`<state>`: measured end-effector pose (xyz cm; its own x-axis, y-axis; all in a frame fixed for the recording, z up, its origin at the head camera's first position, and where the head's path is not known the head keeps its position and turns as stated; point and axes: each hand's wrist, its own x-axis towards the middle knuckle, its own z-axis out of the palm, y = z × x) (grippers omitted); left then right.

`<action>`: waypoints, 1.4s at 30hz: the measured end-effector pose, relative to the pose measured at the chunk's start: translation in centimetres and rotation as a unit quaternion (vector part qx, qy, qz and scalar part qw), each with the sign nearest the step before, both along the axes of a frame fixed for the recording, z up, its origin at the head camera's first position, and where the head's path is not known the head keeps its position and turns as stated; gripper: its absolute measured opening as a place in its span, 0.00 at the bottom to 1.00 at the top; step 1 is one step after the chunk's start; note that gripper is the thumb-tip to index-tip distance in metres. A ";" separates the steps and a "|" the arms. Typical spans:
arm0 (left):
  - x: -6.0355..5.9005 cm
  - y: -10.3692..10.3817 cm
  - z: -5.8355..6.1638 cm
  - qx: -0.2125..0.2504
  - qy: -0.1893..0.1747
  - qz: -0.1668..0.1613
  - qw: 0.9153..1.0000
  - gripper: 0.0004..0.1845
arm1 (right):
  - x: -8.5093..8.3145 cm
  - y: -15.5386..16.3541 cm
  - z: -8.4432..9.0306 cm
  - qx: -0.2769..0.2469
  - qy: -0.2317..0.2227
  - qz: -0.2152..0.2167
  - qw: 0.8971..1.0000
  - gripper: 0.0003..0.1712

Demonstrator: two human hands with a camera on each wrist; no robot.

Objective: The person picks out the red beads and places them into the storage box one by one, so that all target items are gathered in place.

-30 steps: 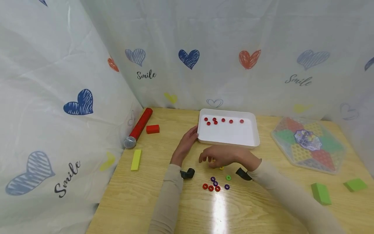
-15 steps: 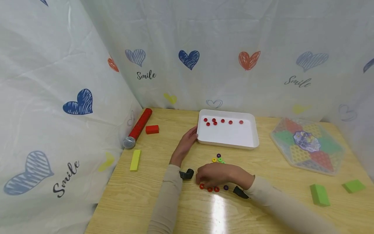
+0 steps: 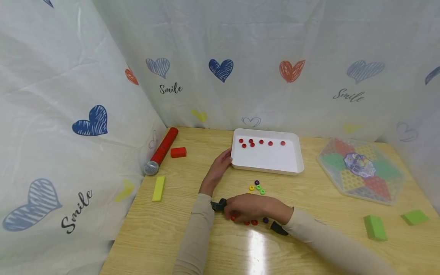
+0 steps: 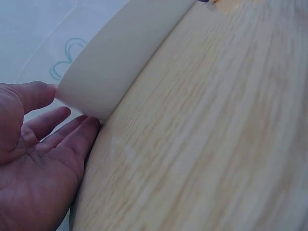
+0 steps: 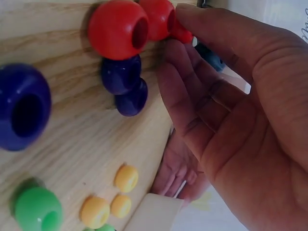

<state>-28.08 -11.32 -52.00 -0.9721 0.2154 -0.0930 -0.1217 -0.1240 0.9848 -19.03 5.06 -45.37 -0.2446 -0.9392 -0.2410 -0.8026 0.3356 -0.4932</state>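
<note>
My left hand (image 3: 217,170) rests against the left front corner of a white tray (image 3: 268,168). In the left wrist view its thumb touches the tray's rim, and relaxed fingertips lie at the base of the wall. Between thumb and fingertips, my right hand (image 3: 249,205) pinches a red bead (image 5: 182,32) low over the table, partly hidden by the fingers. Two more red beads (image 5: 118,30) sit beside it, with purple beads (image 5: 121,74) close by. Yellow beads (image 3: 251,188) and green beads (image 3: 262,191) lie between this hand and the tray. Several red beads (image 3: 261,141) are inside the tray.
A red microphone (image 3: 161,151), red block (image 3: 178,152) and yellow block (image 3: 158,188) lie on the left. On the right are a hexagonal bead case (image 3: 361,170) and two green blocks (image 3: 375,228). Curtains printed with hearts (image 3: 221,70) stand behind and to the left.
My right hand has come from near the yellow beads toward me, down to the red beads, then slightly left with one red bead in its fingers. The left hand has stayed at the tray.
</note>
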 end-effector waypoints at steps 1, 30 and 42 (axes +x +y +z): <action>0.0 0.0 0.0 0.000 -0.001 0.001 1.000 0.26 | 0.0 0.0 -0.1 -0.002 0.003 -0.001 1.000 0.08; -0.1 0.0 -0.1 0.007 -0.003 0.000 1.000 0.26 | -13.7 7.5 2.4 -0.127 -0.089 -0.370 0.916 0.11; -0.1 0.0 0.0 0.015 -0.005 -0.001 1.000 0.26 | -19.6 8.2 0.8 -0.022 -0.036 -0.402 0.915 0.10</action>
<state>-28.18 -11.36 -52.00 -0.9708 0.2198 -0.0963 -0.1317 -0.1528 0.9794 -38.63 13.27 -44.58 -0.8450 -0.4726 -0.2501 -0.2708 0.7816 -0.5619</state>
